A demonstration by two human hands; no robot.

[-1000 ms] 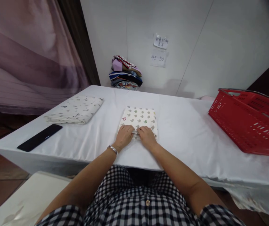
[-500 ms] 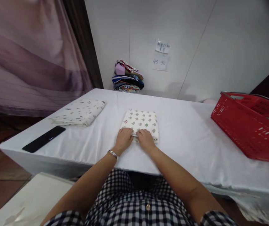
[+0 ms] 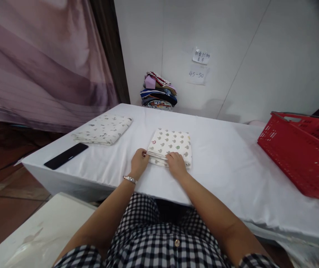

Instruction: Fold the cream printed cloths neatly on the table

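Observation:
A folded white cloth point(image 3: 172, 143) printed with grey mushroom shapes lies on the white-covered table in front of me. My left hand point(image 3: 140, 160) pinches its near left corner, where the folded layers show slightly apart. At the near edge, right of the middle, my right hand point(image 3: 176, 163) has its fingers bent over the fabric, closed on the edge; its thumb is mostly hidden. To the left lies a second folded white cloth point(image 3: 106, 128) with a small dark print, touched by neither hand.
A black phone-like slab point(image 3: 66, 155) lies near the table's left front edge. A red plastic basket point(image 3: 296, 156) stands at the right. Folded textiles point(image 3: 159, 93) are stacked by the back wall, below paper signs point(image 3: 197, 74). A white surface point(image 3: 50, 227) is at lower left.
My left hand has slid from the middle of the cloth's near edge out to its left corner. My right hand stays at the near edge. The whole view has shifted slightly.

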